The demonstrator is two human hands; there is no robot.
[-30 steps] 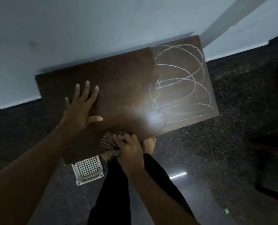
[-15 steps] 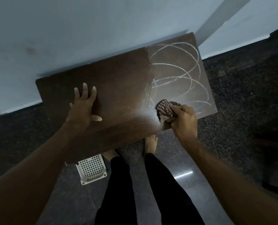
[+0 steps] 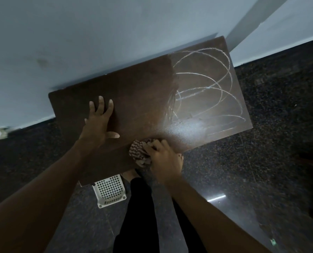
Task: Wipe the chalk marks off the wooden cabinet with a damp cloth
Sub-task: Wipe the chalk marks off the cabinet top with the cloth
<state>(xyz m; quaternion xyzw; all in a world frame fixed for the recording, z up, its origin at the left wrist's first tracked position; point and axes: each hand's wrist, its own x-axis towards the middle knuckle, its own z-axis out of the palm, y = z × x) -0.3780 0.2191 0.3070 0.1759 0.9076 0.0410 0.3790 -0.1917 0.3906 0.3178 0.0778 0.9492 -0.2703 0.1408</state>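
The dark wooden cabinet top (image 3: 139,92) stands against the wall. White chalk marks (image 3: 205,88), looping lines, cover its right part; the left and middle parts look wiped and bare. My left hand (image 3: 99,125) lies flat on the left part, fingers spread. My right hand (image 3: 163,157) grips a bunched striped cloth (image 3: 138,151) at the near edge of the top, left of the chalk loops. A bright glare patch sits just right of the cloth.
A white perforated plastic basket (image 3: 110,190) stands on the dark speckled floor (image 3: 261,170) under the cabinet's near edge. My legs in black trousers and bare feet are below the cabinet. A pale wall (image 3: 97,33) runs behind it.
My right hand has swept the cloth from the chalk loops at lower right back left to the near edge. The lower chalk lines look fainter. My left hand stayed put.
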